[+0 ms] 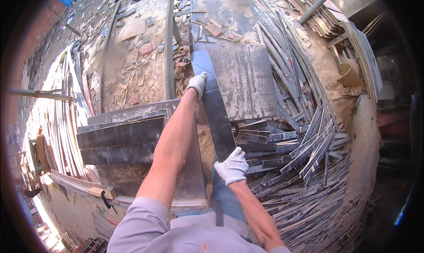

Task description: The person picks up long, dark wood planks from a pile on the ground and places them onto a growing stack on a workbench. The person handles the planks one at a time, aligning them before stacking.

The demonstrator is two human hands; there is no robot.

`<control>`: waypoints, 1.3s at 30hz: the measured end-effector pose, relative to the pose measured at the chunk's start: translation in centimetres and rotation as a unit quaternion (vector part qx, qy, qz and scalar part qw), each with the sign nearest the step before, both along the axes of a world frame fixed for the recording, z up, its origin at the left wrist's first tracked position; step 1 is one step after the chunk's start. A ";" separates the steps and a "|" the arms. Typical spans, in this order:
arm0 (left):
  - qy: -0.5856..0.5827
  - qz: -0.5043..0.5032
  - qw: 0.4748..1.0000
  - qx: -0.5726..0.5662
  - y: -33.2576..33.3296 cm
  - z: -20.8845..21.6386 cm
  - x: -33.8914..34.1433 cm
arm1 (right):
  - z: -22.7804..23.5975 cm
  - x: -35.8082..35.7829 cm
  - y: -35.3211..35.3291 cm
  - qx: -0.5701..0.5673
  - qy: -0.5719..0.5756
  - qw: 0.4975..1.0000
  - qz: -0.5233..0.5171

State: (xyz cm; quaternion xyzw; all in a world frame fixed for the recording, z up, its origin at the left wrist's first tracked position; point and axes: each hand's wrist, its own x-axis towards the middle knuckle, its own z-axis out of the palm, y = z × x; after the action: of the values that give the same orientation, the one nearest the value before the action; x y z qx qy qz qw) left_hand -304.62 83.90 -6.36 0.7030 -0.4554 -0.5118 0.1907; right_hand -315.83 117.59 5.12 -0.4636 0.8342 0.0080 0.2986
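A long dark board [217,114] with a smooth face slants away in front of me, its far end bright with reflected light. My left hand [197,83], in a pale knit glove, is closed on the board's left edge toward the far end. At the near end my right hand [232,167], gloved alike, grips the corner, thumb pointing up. Part of each hand's fingers is hidden by the board. Left of my left forearm lies a stack of similar dark boards [121,140] on a dark panel [194,173]. Beyond the held board is a dusty grey sheet [247,83].
Several narrow wooden strips [304,164] lie in a loose heap at my right. Pale strips [64,125] are piled at the far left. Scrap and sawdust [141,72] cover the ground ahead beside a long beam [169,45]. A black clamp [106,199] sits on the near-left edge.
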 end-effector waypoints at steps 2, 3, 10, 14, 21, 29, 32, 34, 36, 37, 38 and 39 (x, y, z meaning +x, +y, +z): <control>0.037 0.036 0.998 0.028 -1.3 0.8 1.1 | 0.5 0.9 -1.0 0.002 -0.023 1.000 -0.005; 0.063 0.065 0.995 0.036 -1.6 1.2 1.8 | 0.1 1.5 -1.1 -0.014 -0.025 1.000 0.001; 0.387 0.079 0.915 -0.079 9.6 3.3 1.2 | -1.2 -3.0 6.7 -0.095 -0.222 0.970 -0.014; 0.504 0.017 0.861 0.059 16.7 10.2 -0.1 | -3.4 -4.6 12.8 -0.112 -0.286 0.952 0.008; 0.369 -0.050 0.921 -0.116 19.9 19.5 -6.6 | 6.2 -6.0 10.0 -0.197 -0.077 0.968 0.136; -0.087 -0.500 0.680 -0.529 28.1 22.9 -12.7 | 22.3 -17.1 9.7 -0.267 0.232 0.879 0.321; -0.101 -0.608 0.519 -0.592 28.9 18.5 -12.5 | 16.0 -19.7 13.4 -0.060 0.240 0.933 0.262; -0.114 -0.643 0.470 -0.594 28.1 15.1 -11.8 | 9.5 -19.1 15.4 -0.047 0.133 0.976 0.164; -0.110 -0.683 0.442 -0.570 26.8 13.1 -10.4 | 6.1 -16.0 15.1 -0.015 0.098 0.989 0.112; -0.127 -0.707 0.425 -0.551 25.9 11.8 -9.4 | 4.7 -14.4 14.6 -0.035 0.088 0.990 0.102; -0.127 -0.729 0.419 -0.526 25.0 11.4 -8.6 | 4.0 -13.3 14.1 -0.045 0.065 0.993 0.093; -0.119 -0.726 0.420 -0.531 24.4 10.5 -8.0 | 3.0 -12.7 13.6 -0.053 0.059 0.992 0.094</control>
State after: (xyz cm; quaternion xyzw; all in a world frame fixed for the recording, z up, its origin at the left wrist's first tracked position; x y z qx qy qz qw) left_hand -312.64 108.32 4.10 -0.0758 -0.9964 -0.0278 0.0273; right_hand -328.49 131.16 8.09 -0.5539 0.8024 0.0194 0.2215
